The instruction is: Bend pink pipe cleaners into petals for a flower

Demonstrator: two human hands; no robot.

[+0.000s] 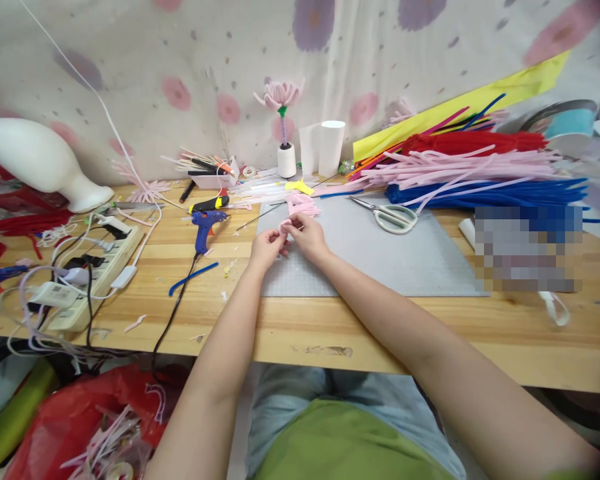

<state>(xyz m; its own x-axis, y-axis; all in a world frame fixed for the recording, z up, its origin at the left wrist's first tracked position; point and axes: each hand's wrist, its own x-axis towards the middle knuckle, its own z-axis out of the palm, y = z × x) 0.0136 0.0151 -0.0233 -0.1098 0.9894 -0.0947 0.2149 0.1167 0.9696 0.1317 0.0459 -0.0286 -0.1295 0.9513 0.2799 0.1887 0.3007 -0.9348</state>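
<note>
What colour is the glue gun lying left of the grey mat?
Blue, with a black cord; the glue gun shows clearly in the head view.

Both hands meet over the near edge of a grey cutting mat (380, 260) on the wooden bench (290, 327). The left hand (266, 248) and the right hand (307, 237) pinch a small bent pink pipe cleaner (283, 227) between their fingertips — each grip closed on it. Just beyond them lies a cluster of pink loops (303, 205). White-handled scissors (393, 217) rest on the mat to the right, near heaps of pink, blue and red pipe cleaners (480, 170). To the left lie a blue glue gun (205, 227) and a power strip (100, 263) — cables tangled around it. A finished pink flower (280, 97) stands upright at the back.
</note>
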